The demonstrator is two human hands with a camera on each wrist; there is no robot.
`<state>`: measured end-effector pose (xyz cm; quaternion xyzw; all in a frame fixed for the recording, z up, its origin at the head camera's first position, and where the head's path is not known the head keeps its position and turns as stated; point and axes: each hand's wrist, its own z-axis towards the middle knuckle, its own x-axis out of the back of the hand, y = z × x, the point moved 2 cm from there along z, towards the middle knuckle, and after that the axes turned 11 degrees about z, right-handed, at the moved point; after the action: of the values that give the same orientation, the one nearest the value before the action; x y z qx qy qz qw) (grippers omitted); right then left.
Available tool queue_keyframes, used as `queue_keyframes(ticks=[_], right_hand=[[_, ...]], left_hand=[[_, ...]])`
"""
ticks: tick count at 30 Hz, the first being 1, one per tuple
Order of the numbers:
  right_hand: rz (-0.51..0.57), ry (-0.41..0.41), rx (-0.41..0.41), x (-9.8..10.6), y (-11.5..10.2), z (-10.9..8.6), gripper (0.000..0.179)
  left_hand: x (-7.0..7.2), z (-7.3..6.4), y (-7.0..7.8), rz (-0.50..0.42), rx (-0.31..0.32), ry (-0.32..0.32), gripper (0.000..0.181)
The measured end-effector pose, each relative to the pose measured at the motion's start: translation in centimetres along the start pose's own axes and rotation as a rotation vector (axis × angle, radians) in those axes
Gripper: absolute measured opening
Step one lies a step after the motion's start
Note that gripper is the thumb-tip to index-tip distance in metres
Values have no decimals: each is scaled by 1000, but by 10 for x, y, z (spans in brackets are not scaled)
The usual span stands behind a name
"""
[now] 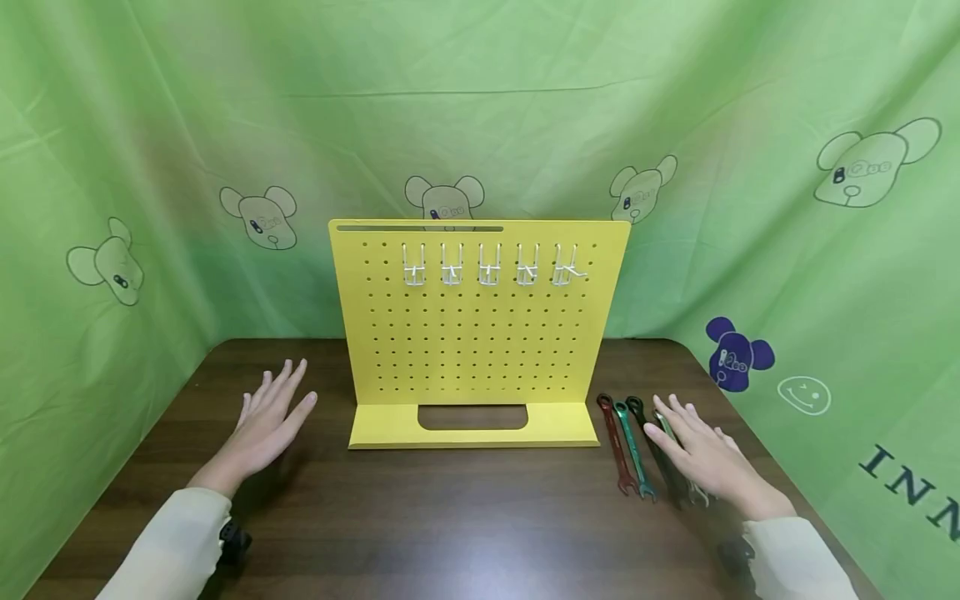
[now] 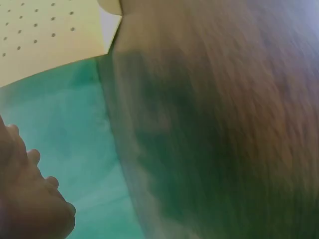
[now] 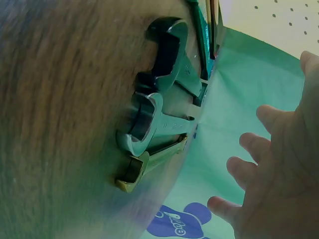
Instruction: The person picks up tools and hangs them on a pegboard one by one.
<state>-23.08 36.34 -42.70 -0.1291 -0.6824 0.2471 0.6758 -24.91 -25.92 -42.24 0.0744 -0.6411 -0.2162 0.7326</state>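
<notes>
My left hand (image 1: 262,425) is held over the left side of the table with its fingers spread straight, nothing in its grasp. On the right, my right hand (image 1: 708,458) hovers with straight fingers above a row of combination wrenches and partly covers them. The row has a red wrench (image 1: 617,446), a teal wrench (image 1: 634,450) and a black wrench (image 3: 183,72). Beyond those lie a silver wrench (image 3: 152,124) and a gold wrench (image 3: 144,167), whose open ends show in the right wrist view. In the head view the hand hides much of these last ones.
A yellow pegboard (image 1: 472,333) stands upright at the middle back of the brown table (image 1: 420,525). Several white wire hooks (image 1: 490,271) run along its upper part. A green curtain (image 1: 525,125) with mouse-like heads printed on it hangs behind and on both sides.
</notes>
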Motion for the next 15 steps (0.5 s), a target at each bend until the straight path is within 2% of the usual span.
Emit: queue_keyframes(ticks=[8, 15], right_hand=[[102, -31, 0, -1, -2, -1, 68], [223, -44, 38, -2, -5, 0, 68]], left_hand=[[4, 12, 4, -198, 23, -3, 67], [14, 21, 15, -382, 33, -26, 66]])
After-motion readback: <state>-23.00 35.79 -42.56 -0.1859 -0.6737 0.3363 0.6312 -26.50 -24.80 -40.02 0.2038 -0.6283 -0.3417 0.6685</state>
